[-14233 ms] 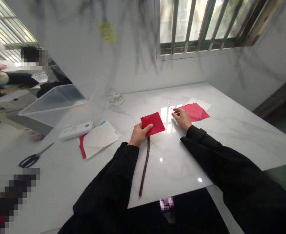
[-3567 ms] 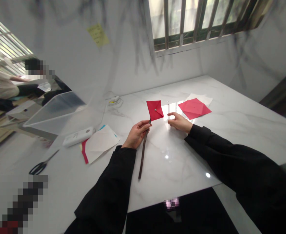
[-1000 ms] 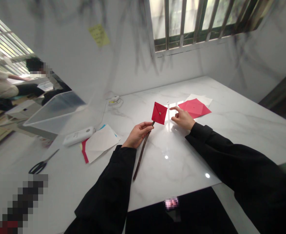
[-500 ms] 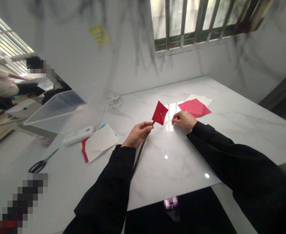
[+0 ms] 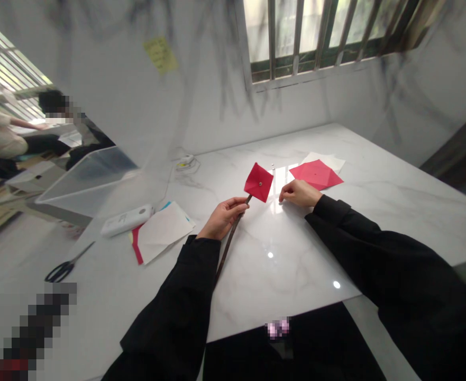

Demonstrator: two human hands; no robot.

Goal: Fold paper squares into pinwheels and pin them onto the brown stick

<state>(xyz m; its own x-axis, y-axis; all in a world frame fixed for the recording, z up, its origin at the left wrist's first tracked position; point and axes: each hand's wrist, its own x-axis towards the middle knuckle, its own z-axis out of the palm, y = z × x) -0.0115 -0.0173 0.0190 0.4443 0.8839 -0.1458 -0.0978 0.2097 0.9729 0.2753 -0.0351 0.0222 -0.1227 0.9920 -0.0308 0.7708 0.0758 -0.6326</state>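
Note:
A small red paper pinwheel [image 5: 258, 182] with a round pin head at its centre faces me, mounted on a thin brown stick [image 5: 228, 248]. My left hand [image 5: 227, 216] pinches this stick just below the pinwheel. To the right, and apart from the pinwheel, my right hand [image 5: 301, 192] is held low over the table with its fingers curled closed. Whether anything sits between those fingertips is hidden. Behind the right hand lies a red paper sheet [image 5: 316, 174], partly covering white paper [image 5: 334, 161].
Two tiny beads [image 5: 273, 165] lie behind the pinwheel. On the left are stacked papers [image 5: 165, 233], a white device [image 5: 127, 220], scissors [image 5: 64, 270] and a clear plastic bin [image 5: 90, 174]. The marble-patterned table [image 5: 407, 217] meets the wall. Two people sit at far left.
The red pinwheel has turned a little about its pin. Both hands hold nearly the same positions, with a slight shift of the whole view.

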